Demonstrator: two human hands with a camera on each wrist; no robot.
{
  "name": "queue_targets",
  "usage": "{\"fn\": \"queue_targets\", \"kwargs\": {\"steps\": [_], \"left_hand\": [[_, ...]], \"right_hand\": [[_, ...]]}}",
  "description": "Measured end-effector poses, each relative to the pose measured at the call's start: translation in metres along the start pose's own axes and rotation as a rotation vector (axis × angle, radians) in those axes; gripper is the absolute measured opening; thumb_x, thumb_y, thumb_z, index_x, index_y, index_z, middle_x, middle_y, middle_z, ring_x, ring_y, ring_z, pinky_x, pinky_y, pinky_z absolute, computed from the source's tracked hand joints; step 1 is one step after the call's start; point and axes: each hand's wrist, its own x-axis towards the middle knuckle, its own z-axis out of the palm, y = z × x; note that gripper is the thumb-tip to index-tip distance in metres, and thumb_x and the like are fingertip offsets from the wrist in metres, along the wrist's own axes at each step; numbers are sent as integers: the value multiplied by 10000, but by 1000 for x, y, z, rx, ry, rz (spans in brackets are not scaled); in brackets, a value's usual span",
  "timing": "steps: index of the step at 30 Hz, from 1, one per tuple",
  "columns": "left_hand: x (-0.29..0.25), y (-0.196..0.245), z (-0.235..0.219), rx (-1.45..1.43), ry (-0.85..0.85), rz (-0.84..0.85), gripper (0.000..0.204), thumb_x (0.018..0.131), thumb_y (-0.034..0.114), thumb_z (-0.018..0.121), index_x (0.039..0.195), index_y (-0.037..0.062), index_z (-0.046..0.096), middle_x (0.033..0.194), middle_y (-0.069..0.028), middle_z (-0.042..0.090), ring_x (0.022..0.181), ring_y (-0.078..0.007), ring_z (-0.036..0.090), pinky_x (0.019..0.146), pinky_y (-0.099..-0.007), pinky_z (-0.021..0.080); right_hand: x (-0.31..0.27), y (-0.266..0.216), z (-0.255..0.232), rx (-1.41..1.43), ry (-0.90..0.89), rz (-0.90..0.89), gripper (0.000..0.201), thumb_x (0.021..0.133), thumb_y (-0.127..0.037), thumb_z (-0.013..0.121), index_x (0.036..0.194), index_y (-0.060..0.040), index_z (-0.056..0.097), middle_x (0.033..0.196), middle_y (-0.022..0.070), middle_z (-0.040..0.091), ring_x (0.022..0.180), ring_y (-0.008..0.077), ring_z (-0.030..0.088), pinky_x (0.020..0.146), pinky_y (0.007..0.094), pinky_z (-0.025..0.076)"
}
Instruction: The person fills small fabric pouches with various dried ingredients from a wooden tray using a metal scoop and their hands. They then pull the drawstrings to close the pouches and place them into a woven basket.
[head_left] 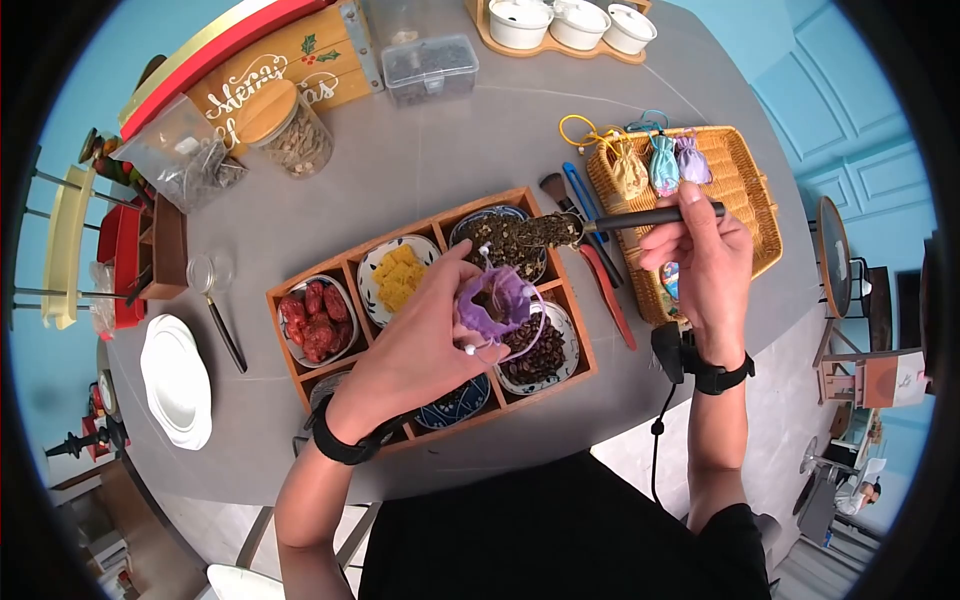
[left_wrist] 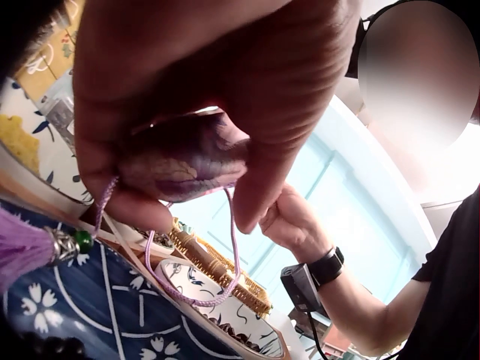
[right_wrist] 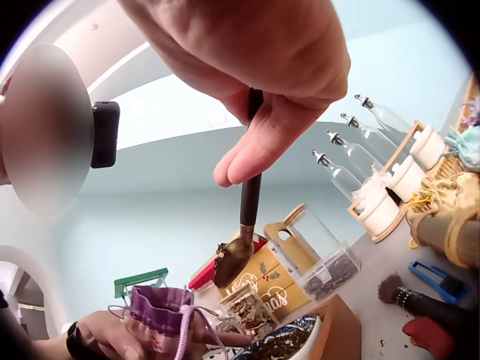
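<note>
My left hand (head_left: 400, 345) holds a small purple drawstring pouch (head_left: 492, 308) with its mouth open upward, over the wooden compartment tray (head_left: 590, 350). A lilac cord with a tassel (left_wrist: 26, 247) hangs from it. My right hand (head_left: 705, 260) grips a spoon (right_wrist: 236, 259) by its black handle. Dark dried herb bits lie in the metal bowl of the spoon, which overlaps the dish of dried herbs (head_left: 490, 240) in the head view. Coffee-like dark beans (head_left: 535, 350), yellow pieces (head_left: 400, 280) and red dates (head_left: 318, 320) fill other dishes of the tray.
At right, a wicker basket (head_left: 740, 200) holds several tied pouches. Beside it lie a brush (head_left: 555, 188), a blue cutter (head_left: 578, 185) and a red tool (head_left: 610, 300). White bowls (head_left: 177, 380) and a glass jar (head_left: 290, 135) stand left and back.
</note>
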Motion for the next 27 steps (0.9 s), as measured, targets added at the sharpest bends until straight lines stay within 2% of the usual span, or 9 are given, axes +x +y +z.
{"fn": "queue_targets", "kwargs": {"steps": [6, 11, 15, 16, 18, 21, 23, 25, 27], "left_hand": [[6, -13, 8, 7, 169, 105, 657, 818, 110, 763, 1325, -54, 379, 1456, -256, 342, 967, -304, 691, 862, -351, 553], [8, -14, 12, 100, 177, 127, 661, 810, 113, 769, 1317, -62, 382, 1423, -255, 361, 928, -304, 695, 845, -354, 554], [9, -16, 15, 12, 174, 146, 675, 811, 120, 775, 1325, -66, 380, 1370, -237, 419, 941, -278, 685, 840, -350, 554], [8, -12, 14, 13, 179, 149, 675, 811, 120, 775, 1325, -66, 380, 1370, -237, 419, 941, -278, 685, 840, -350, 554], [4, -3, 10, -75, 139, 115, 734, 800, 111, 794, 1382, -27, 369, 1313, -155, 532, 1075, -177, 615, 858, -323, 543], [2, -1, 5, -142, 111, 208, 650, 834, 108, 755, 1337, -61, 380, 1204, -174, 568, 1017, -213, 655, 854, -323, 540], [1, -5, 1, -122, 98, 234, 639, 843, 99, 741, 1342, -61, 376, 1188, -152, 576, 1013, -192, 651, 858, -302, 528], [2, -8, -2, -296, 19, 218, 640, 850, 99, 728, 1357, -57, 370, 1190, -127, 572, 1001, -162, 641, 858, -298, 520], [2, -10, -7, -273, 23, 230, 654, 852, 107, 724, 1373, -53, 365, 1189, -88, 565, 1012, -125, 609, 849, -286, 514]], "right_hand": [[-14, -11, 1, -61, -48, -24, 355, 1020, -249, 543, 919, 75, 646, 667, 159, 685, 482, 190, 641, 479, 261, 542], [-21, -15, 24, -147, -118, 45, 333, 1025, -224, 527, 935, 77, 638, 676, 158, 686, 495, 193, 649, 487, 264, 541], [-29, -23, 39, -131, -266, 108, 217, 959, -145, 649, 937, 70, 658, 761, 114, 709, 608, 132, 675, 556, 209, 539], [-33, -26, 42, -219, -367, -8, 182, 940, -116, 664, 962, 64, 666, 801, 105, 709, 647, 129, 674, 581, 211, 530], [-36, -42, 40, -479, -586, -299, 154, 882, -11, 684, 1026, 44, 689, 880, 91, 701, 750, 135, 668, 642, 235, 509], [-37, -50, 27, -394, -625, -478, 152, 867, 29, 668, 1015, 51, 694, 877, 126, 701, 786, 150, 681, 666, 268, 514], [-40, -51, 17, -342, -627, -532, 147, 893, 26, 631, 1024, 69, 681, 908, 157, 706, 788, 178, 695, 685, 282, 534], [-47, -48, 8, -93, -434, -374, 160, 914, 18, 602, 1043, 94, 658, 912, 189, 705, 784, 229, 708, 705, 324, 566], [-46, -39, 0, -116, -397, -462, 187, 951, -24, 563, 1063, 110, 631, 894, 207, 700, 756, 260, 709, 697, 367, 591]]}}
